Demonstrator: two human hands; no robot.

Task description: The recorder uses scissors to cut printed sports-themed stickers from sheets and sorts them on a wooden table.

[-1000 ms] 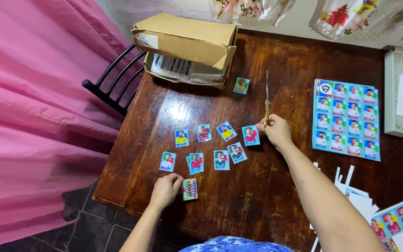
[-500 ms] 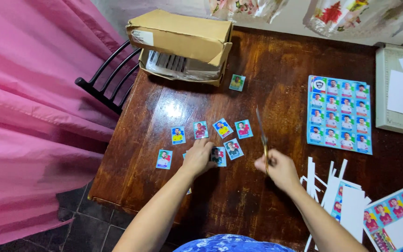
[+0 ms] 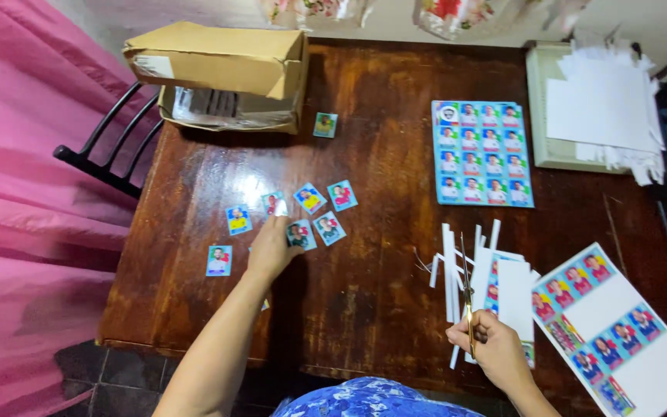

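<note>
My left hand (image 3: 272, 249) rests palm down on the brown wooden table (image 3: 364, 293), over the small picture cards (image 3: 314, 210) laid out at the table's left middle; it touches one or two of them. My right hand (image 3: 492, 349) is near the front edge, closed on the handles of a pair of scissors (image 3: 465, 282) whose blades point away from me. White paper strips (image 3: 453, 266) and a cut sheet lie beside the scissors. A full sheet of picture cards (image 3: 482, 152) lies further back on the right.
An open cardboard box (image 3: 221, 73) stands at the back left, with one lone card (image 3: 324, 124) next to it. A tray with white paper scraps (image 3: 600, 108) sits at the back right. A partly cut card sheet (image 3: 615, 328) lies front right. A pink cloth (image 3: 25, 193) and black chair (image 3: 110, 154) are left.
My right hand has drawn back with the scissors from the card group to the front right. My left hand has moved forward from the table's front edge onto the cards.
</note>
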